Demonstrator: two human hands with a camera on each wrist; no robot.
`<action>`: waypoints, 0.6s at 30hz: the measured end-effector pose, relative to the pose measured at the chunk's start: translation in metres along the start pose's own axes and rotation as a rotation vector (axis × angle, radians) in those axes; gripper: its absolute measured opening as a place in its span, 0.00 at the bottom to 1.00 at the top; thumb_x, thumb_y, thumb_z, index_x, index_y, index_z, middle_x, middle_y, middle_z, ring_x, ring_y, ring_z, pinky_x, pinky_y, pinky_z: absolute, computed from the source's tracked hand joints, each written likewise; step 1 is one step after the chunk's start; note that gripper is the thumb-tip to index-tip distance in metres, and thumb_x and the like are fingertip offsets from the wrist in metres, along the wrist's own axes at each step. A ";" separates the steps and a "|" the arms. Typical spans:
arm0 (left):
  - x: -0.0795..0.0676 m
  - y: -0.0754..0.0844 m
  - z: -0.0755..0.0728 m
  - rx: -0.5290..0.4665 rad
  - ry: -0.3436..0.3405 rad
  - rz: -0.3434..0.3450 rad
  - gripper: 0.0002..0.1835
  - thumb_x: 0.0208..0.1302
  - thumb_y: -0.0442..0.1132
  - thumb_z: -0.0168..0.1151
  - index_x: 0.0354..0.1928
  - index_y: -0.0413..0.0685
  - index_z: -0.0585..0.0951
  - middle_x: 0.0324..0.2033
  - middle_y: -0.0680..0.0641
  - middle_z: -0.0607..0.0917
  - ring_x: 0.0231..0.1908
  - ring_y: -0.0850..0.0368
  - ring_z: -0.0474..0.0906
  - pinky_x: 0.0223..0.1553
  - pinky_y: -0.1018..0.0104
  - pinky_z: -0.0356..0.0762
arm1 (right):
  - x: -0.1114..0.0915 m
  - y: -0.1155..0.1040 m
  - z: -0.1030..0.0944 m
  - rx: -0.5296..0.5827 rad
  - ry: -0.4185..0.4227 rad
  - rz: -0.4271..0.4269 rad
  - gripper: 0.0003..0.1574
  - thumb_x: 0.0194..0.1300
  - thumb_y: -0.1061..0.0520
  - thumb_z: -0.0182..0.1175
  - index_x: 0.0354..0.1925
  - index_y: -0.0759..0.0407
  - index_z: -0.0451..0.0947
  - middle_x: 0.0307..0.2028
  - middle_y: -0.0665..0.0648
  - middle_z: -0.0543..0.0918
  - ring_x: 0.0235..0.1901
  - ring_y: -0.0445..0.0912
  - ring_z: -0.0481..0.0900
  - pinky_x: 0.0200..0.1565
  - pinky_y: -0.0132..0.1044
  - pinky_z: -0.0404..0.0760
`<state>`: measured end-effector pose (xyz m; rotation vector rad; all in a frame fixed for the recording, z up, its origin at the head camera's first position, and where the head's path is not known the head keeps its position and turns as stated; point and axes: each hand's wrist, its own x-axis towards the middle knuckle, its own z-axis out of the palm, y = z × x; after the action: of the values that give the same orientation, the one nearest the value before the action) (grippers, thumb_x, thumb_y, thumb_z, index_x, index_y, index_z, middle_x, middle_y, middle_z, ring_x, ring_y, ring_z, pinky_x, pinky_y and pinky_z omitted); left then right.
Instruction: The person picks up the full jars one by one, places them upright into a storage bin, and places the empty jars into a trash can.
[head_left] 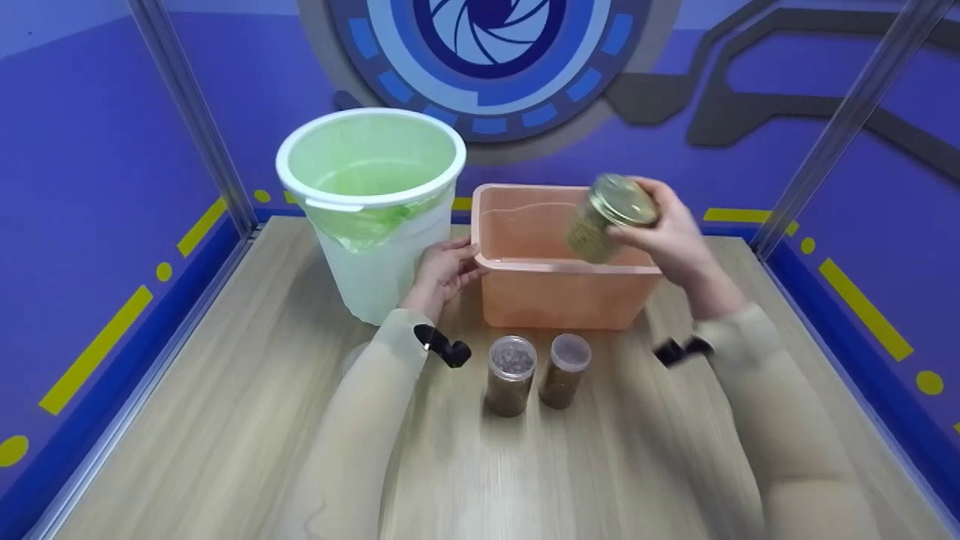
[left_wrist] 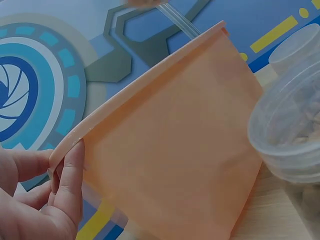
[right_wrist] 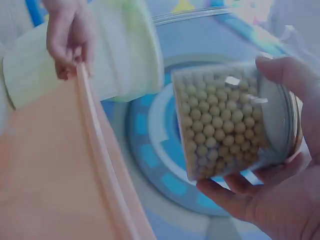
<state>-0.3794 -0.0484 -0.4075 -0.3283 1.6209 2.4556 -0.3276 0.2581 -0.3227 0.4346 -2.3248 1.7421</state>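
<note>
My right hand (head_left: 671,232) grips a clear jar (head_left: 611,217) by its lidded end, tilted above the orange plastic bin (head_left: 566,298). Small round beige balls fill much of the jar (right_wrist: 220,120) in the right wrist view; its gold-coloured lid is on. With thumb and fingers my left hand (head_left: 448,274) pinches the bin's left rim, as the left wrist view also shows at the bin wall (left_wrist: 170,125). In front of the bin stand two clear containers: a lidded jar of brownish pieces (head_left: 511,379) and a narrower one (head_left: 564,375) with brown contents.
A white bucket (head_left: 367,277) with a green liner stands left of the bin, close to my left hand. Another clear container (head_left: 354,358) is mostly hidden behind my left forearm. Blue panels (head_left: 97,195) with metal posts enclose the wooden table (head_left: 217,397).
</note>
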 end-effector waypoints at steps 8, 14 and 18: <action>0.001 -0.002 0.000 0.004 -0.001 0.003 0.23 0.73 0.29 0.60 0.68 0.36 0.76 0.63 0.34 0.82 0.41 0.53 0.84 0.39 0.68 0.91 | 0.080 0.043 0.077 -0.336 -0.346 0.174 0.54 0.50 0.62 0.76 0.70 0.63 0.60 0.60 0.65 0.76 0.55 0.53 0.76 0.62 0.45 0.79; 0.002 -0.003 0.001 -0.005 -0.029 -0.002 0.23 0.73 0.29 0.60 0.68 0.34 0.75 0.62 0.32 0.81 0.37 0.55 0.84 0.36 0.70 0.91 | 0.088 0.069 0.099 -0.513 -0.565 0.363 0.37 0.62 0.59 0.68 0.66 0.62 0.68 0.58 0.63 0.77 0.52 0.53 0.75 0.53 0.41 0.82; 0.002 -0.001 0.000 -0.005 -0.021 0.007 0.23 0.73 0.30 0.60 0.68 0.34 0.75 0.61 0.33 0.81 0.38 0.54 0.84 0.36 0.69 0.91 | 0.085 0.071 0.103 -0.562 -0.590 0.527 0.28 0.72 0.61 0.53 0.69 0.56 0.70 0.67 0.62 0.74 0.65 0.56 0.71 0.71 0.51 0.76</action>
<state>-0.3812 -0.0478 -0.4094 -0.2966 1.6105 2.4604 -0.4305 0.1685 -0.3877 0.2648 -3.4521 1.0984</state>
